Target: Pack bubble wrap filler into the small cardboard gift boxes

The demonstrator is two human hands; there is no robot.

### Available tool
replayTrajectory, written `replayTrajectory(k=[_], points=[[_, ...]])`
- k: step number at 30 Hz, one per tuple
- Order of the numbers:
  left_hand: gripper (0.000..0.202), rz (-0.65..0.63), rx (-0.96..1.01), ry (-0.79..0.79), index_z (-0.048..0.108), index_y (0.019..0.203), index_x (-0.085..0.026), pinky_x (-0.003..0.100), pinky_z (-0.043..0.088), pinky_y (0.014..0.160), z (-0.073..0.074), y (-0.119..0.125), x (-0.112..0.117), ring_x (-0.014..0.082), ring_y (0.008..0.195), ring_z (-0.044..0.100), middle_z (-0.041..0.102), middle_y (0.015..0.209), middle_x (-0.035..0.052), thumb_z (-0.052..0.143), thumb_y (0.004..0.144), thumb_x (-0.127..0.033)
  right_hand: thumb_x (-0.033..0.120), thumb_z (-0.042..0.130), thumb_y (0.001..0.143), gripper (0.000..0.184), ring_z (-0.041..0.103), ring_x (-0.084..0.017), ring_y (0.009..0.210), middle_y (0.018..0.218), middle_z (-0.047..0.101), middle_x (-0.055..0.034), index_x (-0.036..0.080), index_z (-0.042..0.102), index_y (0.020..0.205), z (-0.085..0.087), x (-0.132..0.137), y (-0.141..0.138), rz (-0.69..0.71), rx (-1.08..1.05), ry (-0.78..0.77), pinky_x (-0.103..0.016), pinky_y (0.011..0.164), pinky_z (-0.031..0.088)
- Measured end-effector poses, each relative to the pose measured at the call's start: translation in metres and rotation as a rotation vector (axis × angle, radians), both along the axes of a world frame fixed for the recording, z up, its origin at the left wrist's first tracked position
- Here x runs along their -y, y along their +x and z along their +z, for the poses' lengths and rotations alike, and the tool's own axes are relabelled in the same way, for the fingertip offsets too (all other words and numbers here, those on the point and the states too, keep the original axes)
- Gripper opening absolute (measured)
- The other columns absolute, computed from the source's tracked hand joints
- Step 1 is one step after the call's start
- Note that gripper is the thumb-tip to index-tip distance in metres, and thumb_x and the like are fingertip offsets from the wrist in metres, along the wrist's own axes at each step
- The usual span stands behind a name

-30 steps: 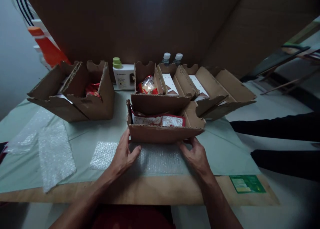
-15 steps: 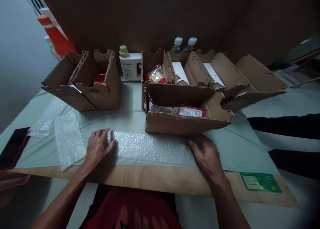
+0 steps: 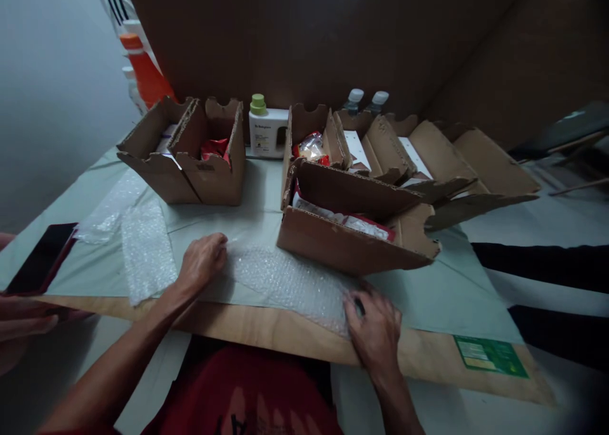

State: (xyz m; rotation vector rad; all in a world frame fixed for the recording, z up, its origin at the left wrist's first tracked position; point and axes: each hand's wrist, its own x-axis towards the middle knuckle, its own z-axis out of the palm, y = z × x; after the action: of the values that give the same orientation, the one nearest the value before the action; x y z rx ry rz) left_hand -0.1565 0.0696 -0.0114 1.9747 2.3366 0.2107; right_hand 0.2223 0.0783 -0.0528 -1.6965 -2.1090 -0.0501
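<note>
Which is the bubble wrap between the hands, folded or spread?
Spread: the bubble wrap reaches in one long strip from the left hand to the right hand.

The white plastic bottle with a green cap (image 3: 270,134) carries a dark brand line that seems to read "Babycare", above finer print too small to read. The green rectangular label (image 3: 492,357) on the pale wooden edge of the desk (image 3: 280,324) and the dark lettering on the red cloth shirt (image 3: 257,384) are illegible.
</note>
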Motion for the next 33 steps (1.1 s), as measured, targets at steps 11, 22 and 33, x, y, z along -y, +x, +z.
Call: replayTrajectory(k=[11,22,33], points=[[0.031,-0.249,-0.205,0.01,0.067,0.107,-0.016,0.041,0.047,0.082,0.044,0.012,-0.092,0.03,0.096,0.067,0.071,0.1,0.0151,0.042,0.091,-0.007,0.038,0.056,0.092,0.039,0.07,-0.017,0.067,0.086,0.076,-0.0034,0.02,0.063,0.125,0.02,0.045,-0.04,0.078,-0.576,-0.465,-0.027,0.064,0.054],[0.058,-0.365,0.186,0.462,0.047,0.147,-0.019,0.054,0.033,0.119,0.02,0.035,-0.112,0.0317,0.146,0.039,0.05,0.152,0.0148,0.048,0.09,-0.006,0.054,0.061,0.088,0.049,0.063,-0.017,0.064,0.09,0.074,-0.01,0.016,0.068,0.117,0.028,0.023,-0.021,-0.083,-0.674,-0.414,-0.028,0.059,0.053],[0.092,-0.34,0.908,0.344,0.015,0.163,-0.024,0.054,0.048,0.112,-0.02,0.122,-0.042,0.0337,0.145,0.043,0.036,0.162,0.0166,0.06,0.083,-0.018,0.054,0.058,0.079,0.04,0.055,-0.019,0.063,0.076,0.066,-0.0051,0.018,0.065,0.096,0.045,-0.094,0.01,-0.13,-0.532,-0.209,-0.033,0.063,0.043]])
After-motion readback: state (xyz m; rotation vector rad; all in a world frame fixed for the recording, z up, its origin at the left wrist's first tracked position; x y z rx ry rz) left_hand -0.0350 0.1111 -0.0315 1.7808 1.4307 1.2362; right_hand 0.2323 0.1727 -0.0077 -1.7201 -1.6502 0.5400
